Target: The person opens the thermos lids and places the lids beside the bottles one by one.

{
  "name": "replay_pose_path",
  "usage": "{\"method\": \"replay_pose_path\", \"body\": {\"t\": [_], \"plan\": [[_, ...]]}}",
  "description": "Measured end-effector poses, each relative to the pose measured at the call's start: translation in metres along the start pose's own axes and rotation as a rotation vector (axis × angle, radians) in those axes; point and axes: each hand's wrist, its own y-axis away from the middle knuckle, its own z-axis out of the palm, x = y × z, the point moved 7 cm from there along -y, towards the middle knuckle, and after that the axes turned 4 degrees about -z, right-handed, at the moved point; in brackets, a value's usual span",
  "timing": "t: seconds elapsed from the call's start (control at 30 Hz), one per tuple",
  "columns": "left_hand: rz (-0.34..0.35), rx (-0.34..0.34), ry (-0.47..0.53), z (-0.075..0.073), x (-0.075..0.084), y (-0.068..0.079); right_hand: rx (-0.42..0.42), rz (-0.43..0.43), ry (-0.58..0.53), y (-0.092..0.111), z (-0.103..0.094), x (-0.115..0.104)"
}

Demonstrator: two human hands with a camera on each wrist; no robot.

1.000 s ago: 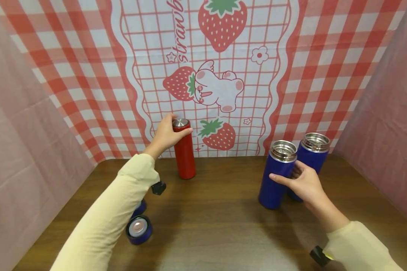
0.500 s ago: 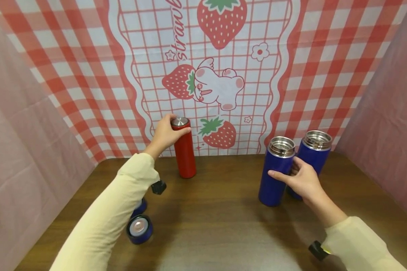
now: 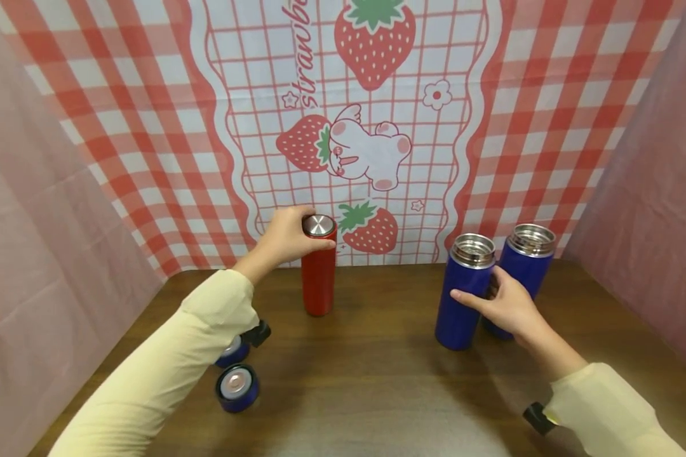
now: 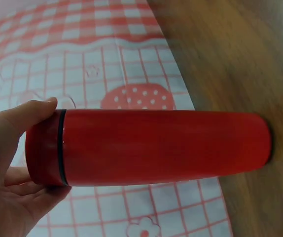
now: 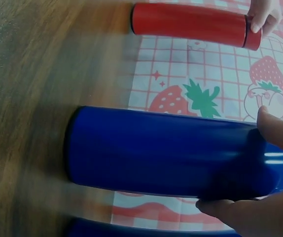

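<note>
My left hand (image 3: 286,236) grips the lidded top of a red vacuum flask (image 3: 318,279), thumb on one side and fingers on the other. The flask is upright near the back of the table, its steel-topped lid (image 3: 319,225) on. My right hand (image 3: 505,304) holds a blue vacuum flask (image 3: 460,304) around its upper body; its steel mouth is uncovered. Close behind it, to the right, stands a second blue flask (image 3: 528,270), also without a lid and partly hidden. In the right wrist view, thumb and fingers (image 5: 274,129) lie on opposite sides of the held blue flask (image 5: 166,153).
Two blue lids, a nearer one (image 3: 237,388) and a farther one (image 3: 232,353), lie on the wooden table (image 3: 354,393) by my left forearm. A strawberry-print cloth (image 3: 371,146) hangs behind the table. Pink cloth (image 3: 646,209) hangs at both sides.
The left hand and red flask have shifted slightly to the right and toward me. The right hand and its blue flask have barely moved. More of the farther lid shows beside the left sleeve.
</note>
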Motion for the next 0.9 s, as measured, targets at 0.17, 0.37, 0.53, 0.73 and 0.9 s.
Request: {"method": "replay_pose_path", "body": {"t": [0.17, 0.37, 0.53, 0.73, 0.9], "plan": [[0.031, -0.056, 0.011, -0.001, 0.014, 0.010, -0.028, 0.011, 0.037, 0.003, -0.001, -0.002], [0.077, -0.125, 0.036, 0.000, 0.030, 0.025, -0.054, -0.002, 0.057, 0.005, -0.003, -0.005], [0.106, -0.157, 0.056, 0.000, 0.042, 0.038, -0.080, -0.026, 0.080, 0.007, -0.005, -0.004], [0.119, -0.190, 0.094, 0.002, 0.053, 0.049, -0.131, -0.045, 0.079, 0.014, -0.008, -0.001], [0.133, -0.200, 0.105, 0.000, 0.059, 0.056, -0.173, -0.055, 0.105, 0.023, -0.011, 0.001]]}}
